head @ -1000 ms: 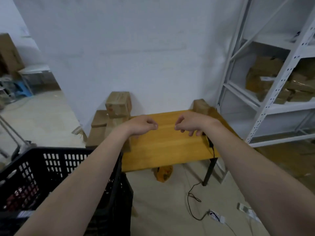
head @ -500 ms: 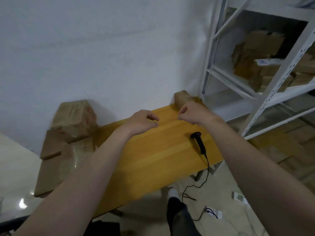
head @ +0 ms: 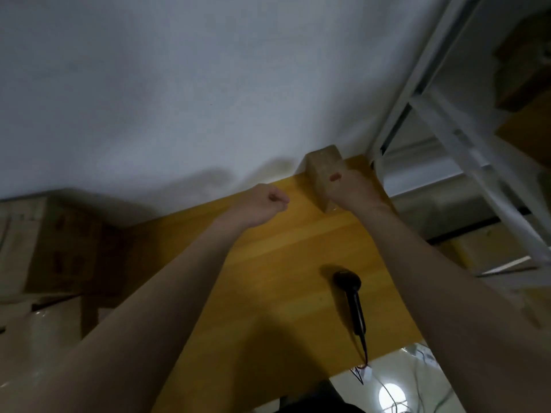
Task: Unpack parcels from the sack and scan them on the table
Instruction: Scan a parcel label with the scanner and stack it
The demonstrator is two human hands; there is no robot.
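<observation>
A small brown cardboard parcel [head: 320, 168] stands at the far right corner of the yellow wooden table [head: 268, 281], against the white wall. My right hand [head: 353, 190] grips its right side, thumb on the near face; the other fingers are hidden behind it. To the left of the parcel, my left hand [head: 264, 204] hovers over the table's far edge, curled into a fist and holding nothing. A black handheld scanner [head: 351, 296] lies on the table near its right front edge, its cable running off the edge. No sack is in view.
Several cardboard boxes [head: 47, 245] are stacked left of the table. A white metal shelf rack [head: 441, 126] holding boxes stands close on the right. Cables and a power strip [head: 423, 357] lie on the floor below the table's front edge.
The view has moved closer to the table and tilted. My right hand has reached back to the corner parcel and taken hold of it. My left hand has curled tighter.
</observation>
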